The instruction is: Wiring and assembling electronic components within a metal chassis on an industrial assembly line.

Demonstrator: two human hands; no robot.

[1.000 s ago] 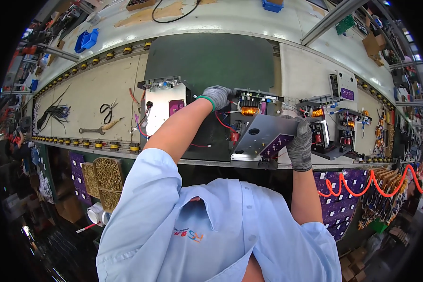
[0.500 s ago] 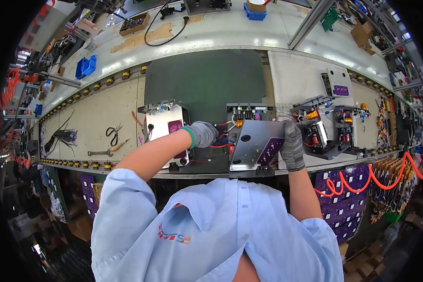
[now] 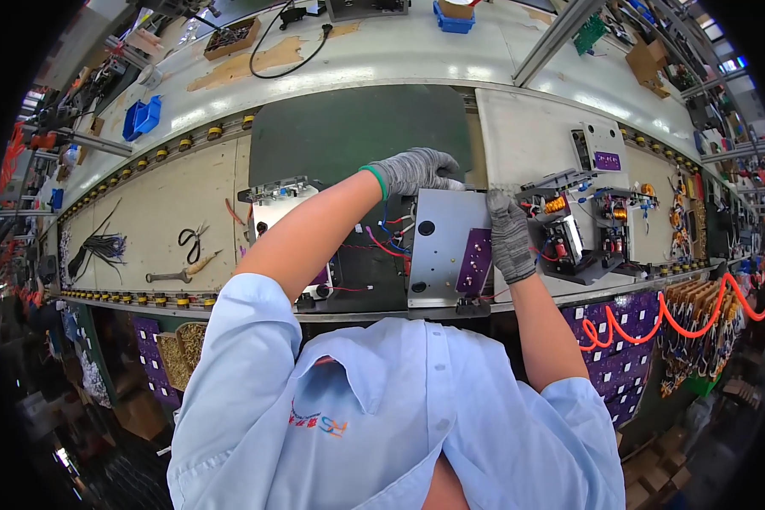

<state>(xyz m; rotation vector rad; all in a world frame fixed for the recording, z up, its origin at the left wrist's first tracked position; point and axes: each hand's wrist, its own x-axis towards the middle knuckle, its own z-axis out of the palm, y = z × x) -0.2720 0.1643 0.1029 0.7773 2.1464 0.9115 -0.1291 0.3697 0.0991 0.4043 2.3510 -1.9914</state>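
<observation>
Head view, the only one: grey metal panel (image 3: 438,242) at the near side of the desk (image 3: 157,191), right in front of the wearer, purple circuit board (image 3: 474,262) on its right half. Left hand (image 3: 418,170), grey knit glove, is at the panel's far edge, fingers bent, thumb and fingers parted; nothing visibly pinched between them. Right hand (image 3: 510,238), same glove, lies along the panel's right edge, fingers by the far right corner (grip or plain contact, can't tell). Hands well apart from each other, panel between them. Loose wires (image 3: 388,242), red and blue, come out at the panel's left edge onto the dark green mat (image 3: 357,127). Left of the panel, a white-plated unit (image 3: 285,204), part hidden by the left forearm; farther left, scissors (image 3: 192,245) and a wrench (image 3: 168,277). Right of the panel, past the right hand, an open unit (image 3: 569,234) with an orange coil (image 3: 555,206). Step in hand looks like positioning the panel by its edges; next move probably calls for a steady right hand, square edges and wires kept clear of the left edge.
</observation>
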